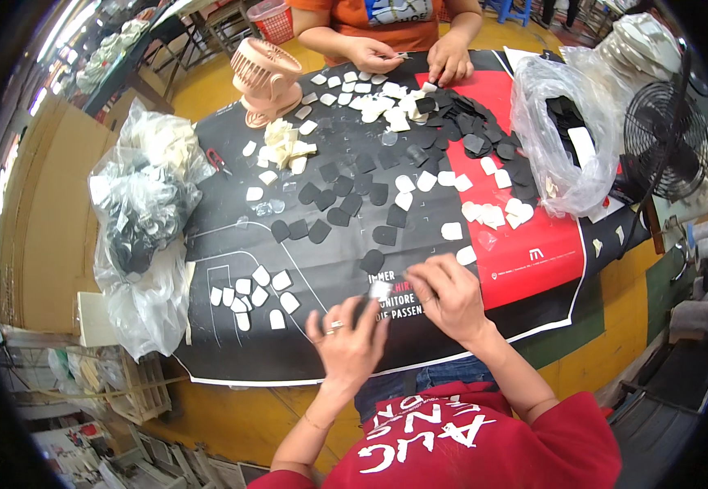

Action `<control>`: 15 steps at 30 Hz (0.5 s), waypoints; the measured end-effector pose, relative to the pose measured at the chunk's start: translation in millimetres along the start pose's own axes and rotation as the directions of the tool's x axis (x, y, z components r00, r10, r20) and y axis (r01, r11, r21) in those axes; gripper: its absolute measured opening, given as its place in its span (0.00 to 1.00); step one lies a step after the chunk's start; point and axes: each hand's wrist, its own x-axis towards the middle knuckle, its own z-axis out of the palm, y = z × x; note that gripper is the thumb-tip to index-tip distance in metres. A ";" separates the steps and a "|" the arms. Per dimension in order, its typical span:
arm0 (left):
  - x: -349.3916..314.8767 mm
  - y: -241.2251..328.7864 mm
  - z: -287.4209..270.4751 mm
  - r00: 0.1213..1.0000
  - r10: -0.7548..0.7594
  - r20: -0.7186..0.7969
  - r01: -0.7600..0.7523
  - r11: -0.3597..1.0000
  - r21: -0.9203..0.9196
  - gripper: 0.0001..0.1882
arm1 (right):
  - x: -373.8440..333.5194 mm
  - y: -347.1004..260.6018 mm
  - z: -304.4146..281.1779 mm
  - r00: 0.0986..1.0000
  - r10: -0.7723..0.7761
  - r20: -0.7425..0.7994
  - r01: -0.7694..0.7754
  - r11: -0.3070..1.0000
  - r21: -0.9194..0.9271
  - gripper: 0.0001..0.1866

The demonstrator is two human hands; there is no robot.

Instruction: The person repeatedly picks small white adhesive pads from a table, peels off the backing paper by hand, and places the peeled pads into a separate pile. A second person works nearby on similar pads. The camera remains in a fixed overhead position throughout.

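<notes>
My left hand [344, 338], with rings on a finger, is low over the near middle of the black sheet [329, 289]. Between its fingertips is a small pale piece [380, 290], blurred, with something dark beside it. My right hand [452, 297] is just to the right, its thumb and fingers pinched together; what they hold, if anything, is too small to make out. A black rounded patch [373, 262] lies just beyond my hands. To the left is a loose group of white rounded patches [260, 275]. Several more black patches [338, 216] are spread farther out.
Across the table a person's hands [374, 55] handle small pieces beside a black patch pile [472, 122]. A peach fan [264, 77] stands at the far left. Filled plastic bags [146, 220] flank the left side; another bag [562, 138] and a black fan [665, 138] are right.
</notes>
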 end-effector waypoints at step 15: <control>19.9 4.5 -5.2 0.988 -0.128 -0.091 0.124 0.991 -0.044 0.15 | -15.5 23.4 -54.1 0.974 0.224 0.032 -0.187 0.875 -0.446 0.17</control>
